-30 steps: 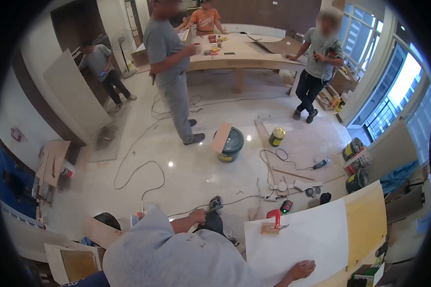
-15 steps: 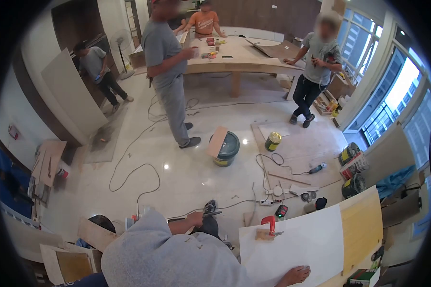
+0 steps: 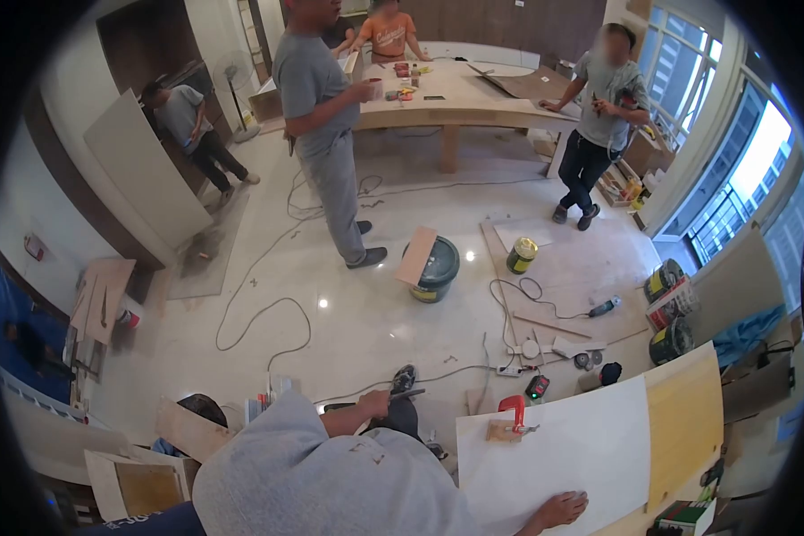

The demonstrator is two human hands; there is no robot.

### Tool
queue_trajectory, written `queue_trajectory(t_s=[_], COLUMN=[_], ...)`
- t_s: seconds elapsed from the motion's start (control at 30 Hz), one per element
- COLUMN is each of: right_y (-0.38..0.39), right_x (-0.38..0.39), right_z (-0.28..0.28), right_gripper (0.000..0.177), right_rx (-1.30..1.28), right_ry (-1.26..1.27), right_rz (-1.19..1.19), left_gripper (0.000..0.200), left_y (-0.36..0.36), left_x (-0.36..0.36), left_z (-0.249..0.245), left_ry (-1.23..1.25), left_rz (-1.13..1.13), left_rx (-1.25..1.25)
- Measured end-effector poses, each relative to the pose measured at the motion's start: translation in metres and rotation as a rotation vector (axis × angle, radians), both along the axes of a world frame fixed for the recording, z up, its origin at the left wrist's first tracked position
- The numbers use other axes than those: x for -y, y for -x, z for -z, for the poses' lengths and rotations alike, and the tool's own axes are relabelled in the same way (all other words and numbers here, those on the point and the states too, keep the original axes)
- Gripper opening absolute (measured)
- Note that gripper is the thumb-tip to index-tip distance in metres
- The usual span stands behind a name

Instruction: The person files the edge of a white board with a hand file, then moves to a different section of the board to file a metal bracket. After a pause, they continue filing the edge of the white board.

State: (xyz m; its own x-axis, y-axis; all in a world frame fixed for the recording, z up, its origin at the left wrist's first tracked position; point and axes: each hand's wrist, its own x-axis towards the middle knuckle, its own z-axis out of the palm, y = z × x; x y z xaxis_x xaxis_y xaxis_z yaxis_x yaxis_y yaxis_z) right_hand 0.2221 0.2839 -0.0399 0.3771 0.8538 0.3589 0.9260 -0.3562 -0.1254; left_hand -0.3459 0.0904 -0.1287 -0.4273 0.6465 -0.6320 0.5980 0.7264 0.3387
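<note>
My left hand (image 3: 376, 405) is closed around a slim dark grey tool (image 3: 408, 394), held above my leg; its exact kind is too small to make out. Palm down, my right hand (image 3: 563, 510) lies on a white sheet (image 3: 558, 456) with its fingers stretched out and nothing held. A red C-clamp (image 3: 513, 409) sits at the sheet's far left edge over a small wood block (image 3: 502, 432). On the right, the white surface meets a yellowish board (image 3: 684, 429).
A lidded bucket (image 3: 441, 266) with a plank across it stands ahead. A yellow-green can (image 3: 523, 255), an angle grinder (image 3: 604, 306) and cords lie on the floor. Several people stand around, some at a large curved table (image 3: 473, 111). Buckets (image 3: 670, 341) line the right side.
The whole view has shifted slightly, so the scene sits a little further right. Both hands keep their places, the left on the tool and the right on the sheet.
</note>
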Motion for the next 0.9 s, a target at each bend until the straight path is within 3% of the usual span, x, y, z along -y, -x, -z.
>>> queue_trajectory(t_s=[0.53,0.9], right_y=[-0.003,-0.001], right_x=[-0.002,0.003], right_z=[0.005,0.001], right_gripper=[0.041,0.040], right_rx=[0.015,0.016], right_ry=[-0.021,-0.042], right_rz=[-0.025,-0.012], left_gripper=[0.045,0.039], left_y=[0.001,0.001], left_x=[0.006,0.003], left_z=[-0.015,-0.025], left_ry=[0.043,0.062], left_rz=[0.002,0.124], left_rx=[0.036,-0.021])
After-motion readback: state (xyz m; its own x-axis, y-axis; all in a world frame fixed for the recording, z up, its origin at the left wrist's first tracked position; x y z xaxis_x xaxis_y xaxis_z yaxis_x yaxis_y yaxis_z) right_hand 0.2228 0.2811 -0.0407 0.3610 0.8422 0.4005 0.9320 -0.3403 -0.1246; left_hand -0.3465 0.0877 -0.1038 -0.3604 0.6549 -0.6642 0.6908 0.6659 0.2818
